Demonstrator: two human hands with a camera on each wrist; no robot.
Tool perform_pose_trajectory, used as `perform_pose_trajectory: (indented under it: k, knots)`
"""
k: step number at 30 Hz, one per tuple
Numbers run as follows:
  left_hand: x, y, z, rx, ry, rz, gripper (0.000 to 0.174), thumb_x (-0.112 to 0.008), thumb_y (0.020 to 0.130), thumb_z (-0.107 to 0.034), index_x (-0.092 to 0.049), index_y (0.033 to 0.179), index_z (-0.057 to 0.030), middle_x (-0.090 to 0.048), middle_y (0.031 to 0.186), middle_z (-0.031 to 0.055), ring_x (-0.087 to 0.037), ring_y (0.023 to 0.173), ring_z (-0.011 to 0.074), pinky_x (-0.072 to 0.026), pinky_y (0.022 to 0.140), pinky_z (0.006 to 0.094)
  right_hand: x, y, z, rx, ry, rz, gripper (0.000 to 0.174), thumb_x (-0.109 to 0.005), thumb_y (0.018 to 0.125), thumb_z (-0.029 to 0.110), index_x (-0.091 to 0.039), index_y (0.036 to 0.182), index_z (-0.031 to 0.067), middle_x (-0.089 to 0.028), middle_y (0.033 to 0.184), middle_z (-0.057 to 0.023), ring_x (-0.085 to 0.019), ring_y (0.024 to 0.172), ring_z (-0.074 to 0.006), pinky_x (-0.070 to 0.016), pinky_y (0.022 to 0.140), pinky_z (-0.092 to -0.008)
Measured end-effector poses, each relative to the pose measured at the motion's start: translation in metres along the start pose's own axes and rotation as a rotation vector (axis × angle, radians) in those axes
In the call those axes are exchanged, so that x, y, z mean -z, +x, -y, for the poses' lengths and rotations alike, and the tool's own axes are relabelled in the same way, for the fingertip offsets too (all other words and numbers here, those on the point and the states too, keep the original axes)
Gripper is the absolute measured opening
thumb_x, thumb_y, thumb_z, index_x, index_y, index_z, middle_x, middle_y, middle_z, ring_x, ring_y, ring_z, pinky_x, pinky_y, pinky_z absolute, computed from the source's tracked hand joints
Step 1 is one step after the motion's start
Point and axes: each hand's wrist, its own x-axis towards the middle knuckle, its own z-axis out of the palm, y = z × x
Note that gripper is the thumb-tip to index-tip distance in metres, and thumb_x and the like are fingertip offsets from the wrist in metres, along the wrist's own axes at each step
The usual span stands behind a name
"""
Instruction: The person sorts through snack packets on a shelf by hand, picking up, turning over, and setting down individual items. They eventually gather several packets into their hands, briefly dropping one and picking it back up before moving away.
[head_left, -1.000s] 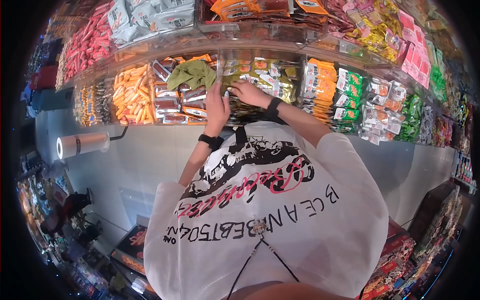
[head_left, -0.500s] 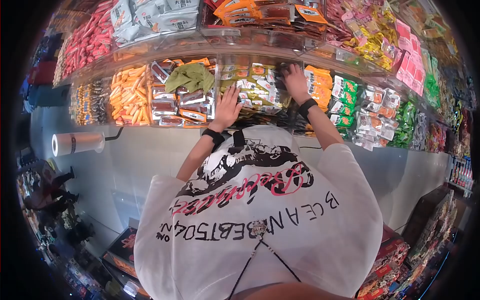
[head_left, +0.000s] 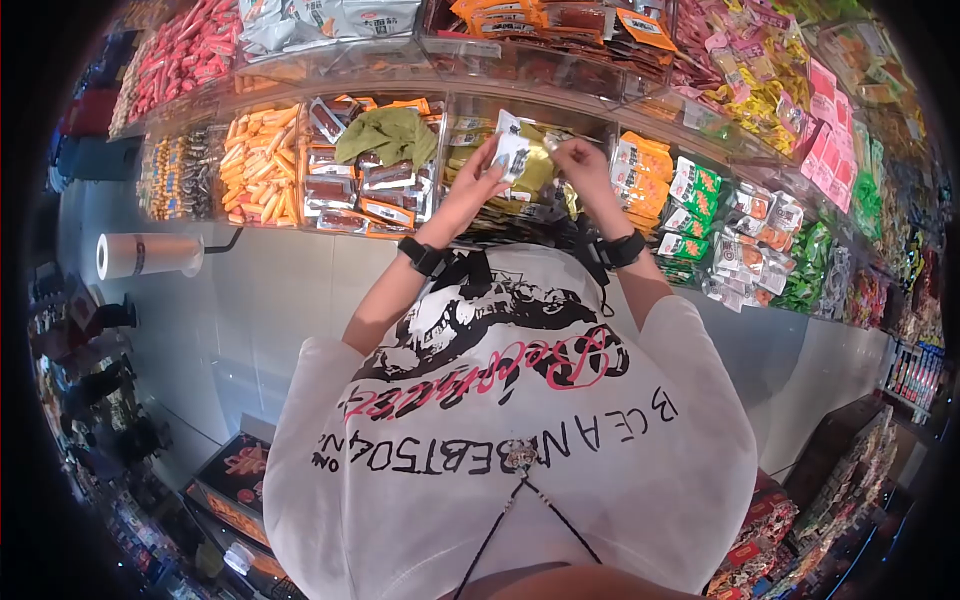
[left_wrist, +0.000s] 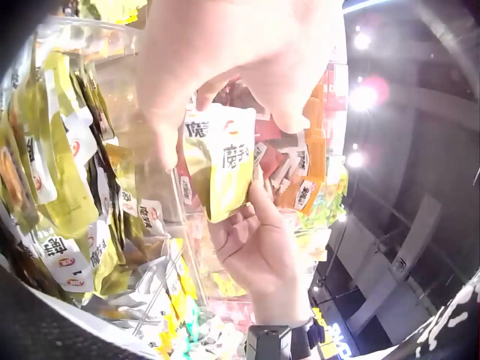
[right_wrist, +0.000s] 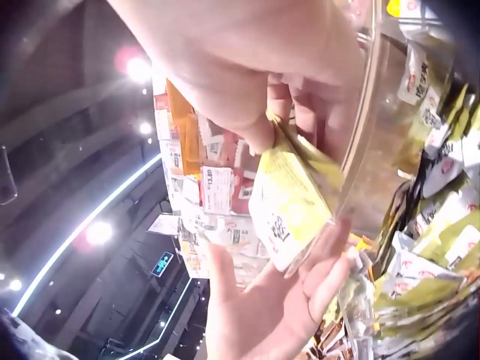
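A yellow-green and white snack packet [head_left: 514, 160] is held up between both hands, above the bin of similar packets. My left hand [head_left: 472, 195] grips its white end, thumb on one face. At the other end my right hand [head_left: 588, 175] pinches a corner. In the left wrist view the packet [left_wrist: 225, 161] hangs below the left hand [left_wrist: 232, 60], with the right hand [left_wrist: 262, 255] at its lower edge. The right wrist view shows the right thumb and fingers pinching the packet's [right_wrist: 289, 195] yellow corner.
A crumpled green cloth [head_left: 388, 138] lies on dark packets in the bin to the left. Orange packets [head_left: 640, 180] and green ones [head_left: 695, 190] fill bins to the right. A clear divider wall [head_left: 438, 165] borders the middle bin. A white roll [head_left: 150, 256] juts out at left.
Both hands have lifted off the bin's packets and come together, now with one packet between them. The right hand has moved in from the bin's right side.
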Motion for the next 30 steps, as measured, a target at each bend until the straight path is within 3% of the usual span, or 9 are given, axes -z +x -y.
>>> perform_pose_trajectory:
  k: [3,8,10,11,14,15,19,24,30]
  knots:
    - [0.005,-0.001,-0.004,0.108,-0.068,-0.197,0.058,-0.056,0.089,-0.020,-0.026,0.137,-0.0067,-0.045,0.129,0.0092,-0.049,0.111,0.0166,-0.0436,0.089,0.0301,-0.017,-0.009,0.003,-0.427,0.019,0.207,0.017,-0.060,0.086,0.016,-0.052,0.098,0.0054,-0.060,0.085,0.0002,-0.057,0.073,-0.0063,-0.0461,0.058,-0.0209]
    - [0.012,-0.014,0.005,0.269,0.193,-0.234,0.071,-0.068,0.080,-0.013,-0.027,0.137,-0.0041,-0.051,0.118,0.0142,-0.053,0.102,0.0160,-0.0472,0.081,0.0282,-0.030,-0.016,-0.021,-0.498,0.086,0.266,0.031,-0.060,0.086,0.017,-0.051,0.113,0.0052,-0.061,0.093,-0.0040,-0.060,0.079,-0.0094,-0.0499,0.064,-0.0228]
    - [0.022,-0.015,0.022,0.129,0.374,-0.152,0.078,-0.071,0.075,-0.008,-0.026,0.138,-0.0048,-0.053,0.115,0.0141,-0.054,0.101,0.0174,-0.0473,0.081,0.0289,-0.032,-0.008,-0.022,-0.681,0.068,0.371,0.035,-0.060,0.087,0.020,-0.051,0.117,0.0048,-0.061,0.095,-0.0050,-0.061,0.077,-0.0097,-0.0499,0.065,-0.0217]
    - [0.028,-0.015,0.027,0.066,0.517,-0.129,0.082,-0.072,0.070,-0.002,-0.025,0.138,-0.0046,-0.055,0.112,0.0143,-0.055,0.100,0.0180,-0.0480,0.080,0.0288,-0.028,-0.002,-0.044,-0.689,0.237,0.458,0.035,-0.060,0.087,0.021,-0.052,0.113,-0.0006,-0.062,0.088,-0.0060,-0.060,0.070,-0.0094,-0.0463,0.054,-0.0203]
    - [0.023,-0.023,0.018,-0.078,0.555,-0.041,0.082,-0.071,0.070,-0.001,-0.026,0.138,-0.0063,-0.056,0.110,0.0150,-0.057,0.094,0.0171,-0.0488,0.076,0.0275,-0.033,0.003,-0.051,-0.666,0.149,0.448,0.032,-0.058,0.087,0.020,-0.054,0.111,-0.0007,-0.062,0.088,-0.0066,-0.061,0.069,-0.0097,-0.0444,0.051,-0.0189]
    - [0.020,-0.027,0.010,-0.009,0.546,-0.042,0.078,-0.069,0.071,0.001,-0.029,0.138,-0.0077,-0.060,0.106,0.0129,-0.059,0.087,0.0152,-0.0491,0.073,0.0255,-0.034,0.011,-0.056,-0.617,0.006,0.455,0.034,-0.059,0.087,0.021,-0.053,0.112,-0.0002,-0.063,0.089,-0.0066,-0.062,0.076,-0.0101,-0.0506,0.062,-0.0218]
    - [0.035,-0.041,0.009,0.081,0.553,-0.106,0.062,-0.062,0.075,0.005,-0.041,0.132,-0.0070,-0.065,0.100,0.0061,-0.054,0.074,0.0062,-0.0451,0.065,0.0205,-0.035,0.035,-0.054,-0.416,-0.079,0.348,0.039,-0.061,0.084,0.019,-0.050,0.113,-0.0040,-0.062,0.089,-0.0135,-0.065,0.071,-0.0181,-0.0546,0.056,-0.0272]
    - [0.061,-0.056,0.017,0.030,0.391,-0.144,0.051,-0.058,0.078,0.006,-0.046,0.127,-0.0029,-0.065,0.101,0.0055,-0.053,0.073,0.0044,-0.0437,0.064,0.0185,-0.062,0.055,-0.068,-0.556,-0.044,0.250,0.048,-0.066,0.078,0.014,-0.044,0.118,-0.0011,-0.060,0.093,-0.0145,-0.064,0.078,-0.0211,-0.0547,0.055,-0.0299]
    - [0.077,-0.089,0.000,0.243,-0.029,-0.307,0.044,-0.052,0.086,0.001,-0.044,0.128,-0.0045,-0.064,0.091,0.0046,-0.059,0.075,0.0071,-0.0485,0.066,0.0210,-0.090,0.064,-0.057,-0.153,-0.447,0.456,0.050,-0.062,0.076,0.003,-0.046,0.123,0.0031,-0.061,0.079,-0.0090,-0.060,0.068,-0.0148,-0.0479,0.062,-0.0276]
